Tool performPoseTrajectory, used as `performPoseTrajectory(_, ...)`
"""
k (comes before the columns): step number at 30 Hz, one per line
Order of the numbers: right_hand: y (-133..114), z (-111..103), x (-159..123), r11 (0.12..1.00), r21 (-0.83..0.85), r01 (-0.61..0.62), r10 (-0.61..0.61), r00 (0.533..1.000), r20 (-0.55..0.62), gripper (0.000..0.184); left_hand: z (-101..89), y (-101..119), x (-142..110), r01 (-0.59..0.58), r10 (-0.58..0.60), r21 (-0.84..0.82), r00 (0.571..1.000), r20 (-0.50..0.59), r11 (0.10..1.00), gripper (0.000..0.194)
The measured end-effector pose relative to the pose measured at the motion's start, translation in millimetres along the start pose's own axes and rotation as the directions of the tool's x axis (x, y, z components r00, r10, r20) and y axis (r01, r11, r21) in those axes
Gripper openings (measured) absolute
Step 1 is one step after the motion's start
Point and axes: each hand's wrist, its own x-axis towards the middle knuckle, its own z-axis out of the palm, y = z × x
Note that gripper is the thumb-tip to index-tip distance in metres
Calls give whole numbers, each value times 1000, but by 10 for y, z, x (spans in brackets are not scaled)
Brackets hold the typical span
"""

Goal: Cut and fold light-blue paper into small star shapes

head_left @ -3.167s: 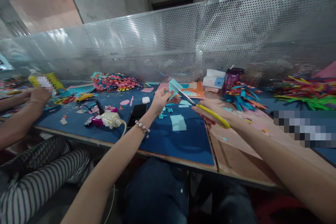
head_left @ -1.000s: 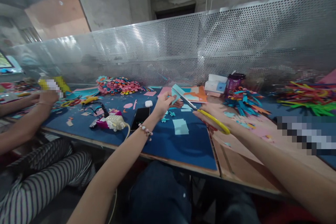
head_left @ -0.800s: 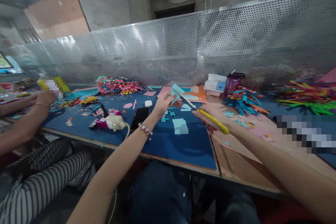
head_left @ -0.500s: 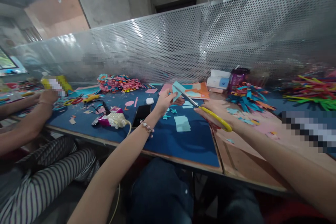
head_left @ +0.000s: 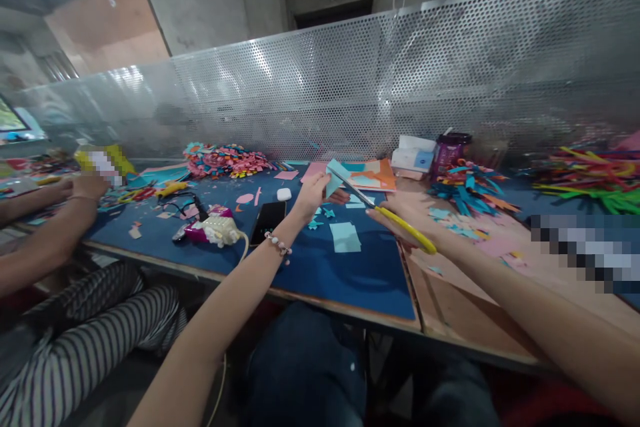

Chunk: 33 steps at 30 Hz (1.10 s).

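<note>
Pinched in my left hand (head_left: 316, 193) is a light blue piece of paper (head_left: 337, 172), held up above the blue table. My right hand (head_left: 397, 220) grips yellow-handled scissors (head_left: 413, 233), with the blades reaching left against the paper. Whether the blades are apart is too small to tell. Under my hands, small blue cut-out shapes (head_left: 315, 222) lie on the table. Closer to me rests a stack of light blue paper squares (head_left: 345, 237).
A black phone (head_left: 269, 223), a white case (head_left: 284, 194) and a power strip (head_left: 213, 227) lie to the left. Piled paper shapes (head_left: 225, 160), a tissue pack (head_left: 413, 155) and paper strips (head_left: 467, 187) stand behind. A co-worker's arms (head_left: 75, 213) are at far left.
The whole view has shifted slightly. My hands keep nearly the same pose, with the scissors still against the blue paper.
</note>
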Motion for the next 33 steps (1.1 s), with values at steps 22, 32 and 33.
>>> performPoseTrajectory(22,-136,-19,-37,996,-10,-93,93,995,33,54,-9,16,-4,18,-18,-23,1000,-2,1000,18)
performPoseTrajectory(32,-111,20,-9,993,-92,-71,70,997,-15,55,-35,6,6,20,-19,-56,1000,24,998,17)
performPoseTrajectory(33,-97,30,-5,995,-83,-59,58,998,-16,55,-43,1,9,19,-17,-58,999,30,998,16)
